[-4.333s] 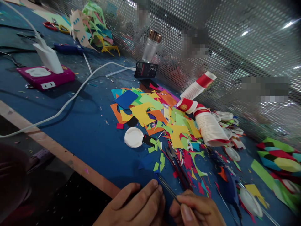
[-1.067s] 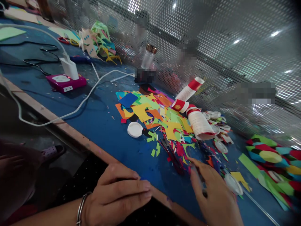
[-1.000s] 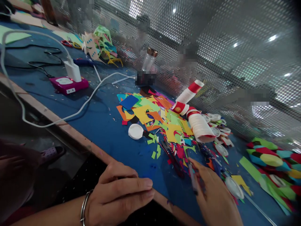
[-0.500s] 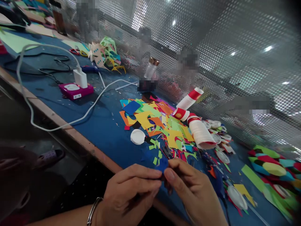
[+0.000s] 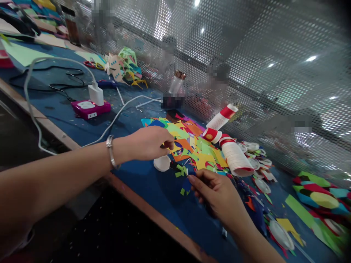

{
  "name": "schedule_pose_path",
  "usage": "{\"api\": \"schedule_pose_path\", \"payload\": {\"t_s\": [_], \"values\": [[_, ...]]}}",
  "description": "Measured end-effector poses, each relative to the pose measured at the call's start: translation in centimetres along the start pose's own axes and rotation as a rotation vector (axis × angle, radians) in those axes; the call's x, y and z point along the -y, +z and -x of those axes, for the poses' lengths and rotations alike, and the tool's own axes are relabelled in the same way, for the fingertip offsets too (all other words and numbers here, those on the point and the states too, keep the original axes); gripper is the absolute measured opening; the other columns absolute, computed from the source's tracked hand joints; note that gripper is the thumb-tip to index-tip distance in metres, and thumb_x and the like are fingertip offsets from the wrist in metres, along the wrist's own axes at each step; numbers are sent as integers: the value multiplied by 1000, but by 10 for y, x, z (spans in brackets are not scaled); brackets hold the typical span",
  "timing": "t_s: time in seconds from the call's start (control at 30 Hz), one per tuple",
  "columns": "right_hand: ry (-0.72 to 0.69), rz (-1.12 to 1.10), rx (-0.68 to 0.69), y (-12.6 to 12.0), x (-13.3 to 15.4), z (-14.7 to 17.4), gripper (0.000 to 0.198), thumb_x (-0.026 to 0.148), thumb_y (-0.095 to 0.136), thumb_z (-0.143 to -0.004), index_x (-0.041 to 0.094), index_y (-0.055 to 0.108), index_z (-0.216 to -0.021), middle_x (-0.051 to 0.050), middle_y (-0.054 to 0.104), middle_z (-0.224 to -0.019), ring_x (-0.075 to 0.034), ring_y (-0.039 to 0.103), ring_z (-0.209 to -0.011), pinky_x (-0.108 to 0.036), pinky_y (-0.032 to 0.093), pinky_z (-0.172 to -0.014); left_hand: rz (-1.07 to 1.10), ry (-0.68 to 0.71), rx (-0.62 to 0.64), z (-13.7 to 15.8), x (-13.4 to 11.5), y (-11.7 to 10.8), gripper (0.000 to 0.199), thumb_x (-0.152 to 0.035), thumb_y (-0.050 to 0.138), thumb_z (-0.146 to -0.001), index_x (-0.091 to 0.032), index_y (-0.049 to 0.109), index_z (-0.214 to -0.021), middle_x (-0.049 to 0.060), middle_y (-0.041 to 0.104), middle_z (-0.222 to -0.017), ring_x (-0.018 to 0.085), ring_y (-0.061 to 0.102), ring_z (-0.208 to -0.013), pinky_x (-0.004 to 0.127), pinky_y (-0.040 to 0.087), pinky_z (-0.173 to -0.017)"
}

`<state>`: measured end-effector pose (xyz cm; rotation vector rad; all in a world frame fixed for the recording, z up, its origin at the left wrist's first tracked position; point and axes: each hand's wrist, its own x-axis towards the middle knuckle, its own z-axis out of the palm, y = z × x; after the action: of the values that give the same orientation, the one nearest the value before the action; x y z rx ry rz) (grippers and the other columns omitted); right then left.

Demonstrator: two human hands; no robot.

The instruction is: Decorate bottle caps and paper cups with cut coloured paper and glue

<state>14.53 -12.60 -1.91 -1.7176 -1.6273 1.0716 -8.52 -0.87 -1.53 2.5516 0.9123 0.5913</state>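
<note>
My left hand (image 5: 155, 142), with a silver bracelet at the wrist, is above the near left part of a pile of coloured paper scraps (image 5: 205, 155). Its fingers bend downward with a gap at the thumb, and nothing shows between them; the far fingers are hidden. A round white lid (image 5: 162, 163) lies just below this hand. My right hand (image 5: 214, 186) is closed, pinching a small blue piece of paper (image 5: 192, 174) between thumb and fingers. Small green paper strips (image 5: 181, 170) lie on the blue tabletop (image 5: 153, 190) beside the right fingertips.
Stacked paper cups (image 5: 235, 155) lie on their sides right of the scraps. A magenta power strip (image 5: 91, 109) with a white charger (image 5: 95, 95) and cable sits at left. A glass jar (image 5: 177, 82) stands at the back by a perforated metal screen (image 5: 246, 44). Coloured paper shapes (image 5: 320, 193) lie far right.
My left hand has parted from the blue paper and moved up and left, over the scraps. My right hand keeps the blue piece, slightly higher and farther right.
</note>
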Motion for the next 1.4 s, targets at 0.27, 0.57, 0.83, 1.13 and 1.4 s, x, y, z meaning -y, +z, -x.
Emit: {"api": "schedule_pose_path", "payload": {"t_s": [0.27, 0.57, 0.83, 1.13, 1.4], "values": [[-187, 445, -19, -8, 3, -18, 28, 39, 54, -97, 20, 71, -85, 1, 66, -68, -17, 58, -62, -27, 39, -57, -135, 70, 383, -49, -22, 19, 13, -25, 79, -70, -18, 74, -80, 7, 73, -82, 24, 62, -77, 30, 38, -63], [-236, 408, -266, -28, -14, -19, 33, 47, 55, -97, 21, 68, -81, 0, 65, -69, -19, 58, -64, -28, 43, -61, 183, 7, 329, -60, -4, 21, 10, -10, 70, -66, -18, 65, -68, 1, 66, -67, 15, 55, -62, 27, 38, -59], [-288, 384, -366, -26, -20, -15, 36, 50, 55, -96, 21, 68, -79, 0, 64, -66, -18, 58, -60, -27, 45, -59, 1127, -334, 43, -85, 24, 26, 14, -9, 69, -76, -16, 62, -85, 1, 69, -77, 15, 70, -74, 33, 54, -79], [-266, 376, -370, -29, -20, -18, 27, 43, 56, -97, 20, 69, -94, -3, 71, -80, -19, 63, -71, -28, 48, -65, 1218, -239, 113, -72, 14, 35, 14, -8, 68, -81, -15, 62, -91, 0, 70, -80, 12, 68, -66, 32, 55, -73], [-124, 696, 24, -51, -20, -6, 29, 43, 57, -95, 23, 62, -74, 0, 67, -68, -18, 59, -60, -28, 40, -54, 1359, -340, -77, -72, 17, 35, 16, -2, 63, -85, -16, 54, -88, 2, 70, -77, 12, 69, -70, 31, 51, -78]]}}
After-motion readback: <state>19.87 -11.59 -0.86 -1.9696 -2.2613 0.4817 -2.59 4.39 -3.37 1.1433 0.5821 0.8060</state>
